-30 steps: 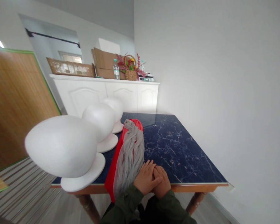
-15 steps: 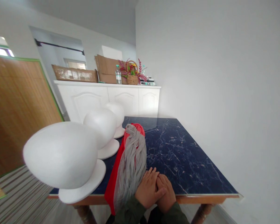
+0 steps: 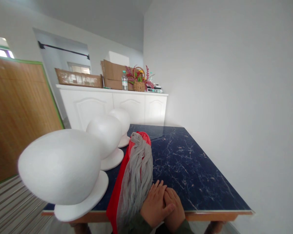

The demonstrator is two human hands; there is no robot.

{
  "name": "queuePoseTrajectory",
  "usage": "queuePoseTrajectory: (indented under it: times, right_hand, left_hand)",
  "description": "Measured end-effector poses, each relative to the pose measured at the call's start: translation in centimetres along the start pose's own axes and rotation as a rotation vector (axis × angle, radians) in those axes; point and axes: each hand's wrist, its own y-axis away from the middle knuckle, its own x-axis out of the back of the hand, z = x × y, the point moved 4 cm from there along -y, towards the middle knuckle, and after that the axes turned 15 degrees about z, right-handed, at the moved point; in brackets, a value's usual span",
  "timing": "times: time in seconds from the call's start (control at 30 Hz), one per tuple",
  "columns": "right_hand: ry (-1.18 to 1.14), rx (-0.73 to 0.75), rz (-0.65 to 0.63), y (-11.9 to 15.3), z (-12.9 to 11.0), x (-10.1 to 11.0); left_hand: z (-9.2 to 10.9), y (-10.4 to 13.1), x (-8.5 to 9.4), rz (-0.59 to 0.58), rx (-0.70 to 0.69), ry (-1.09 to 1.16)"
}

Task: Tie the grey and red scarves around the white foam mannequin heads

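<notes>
My left hand [image 3: 155, 203] lies flat at the front edge of the table, its fingers stretched out and its thumb across my right hand. Beside and partly beneath it rests my right hand [image 3: 175, 208], fingers extended and some of them covered. Neither holds anything. Just left of my hands is a grey scarf [image 3: 136, 175], long and crumpled, which runs back over the table. Under and beside it a red cloth [image 3: 118, 191] hangs over the front edge. Three white head-shaped foam stands [image 3: 61, 165] on round bases line the table's left side.
The dark blue marble-patterned table [image 3: 188, 169] stands against a white wall [image 3: 224, 81] on the right. Behind is a white cabinet [image 3: 91, 109] bearing cardboard boxes [image 3: 113, 74], a water bottle [image 3: 124, 81] and a flower basket [image 3: 139, 86]. A wooden panel [image 3: 17, 120] stands at left.
The view has tilted up slightly, so the table and hands sit lower in the picture. Both hands keep their overlapping pose, and the scarf and stands have not moved.
</notes>
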Motion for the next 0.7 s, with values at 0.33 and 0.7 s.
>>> queuePoseTrajectory:
  times: [0.33, 0.7]
  right_hand:
    - [0.043, 0.045, 0.002, 1.0, 0.3, -0.3]
    - [0.101, 0.125, -0.108, 1.7, 1.3, -0.4]
  left_hand:
    - [-0.2, 0.5, -0.2, 0.039, 0.012, 0.067]
    - [0.5, 5.5, 2.9, 0.456, -0.366, 0.308]
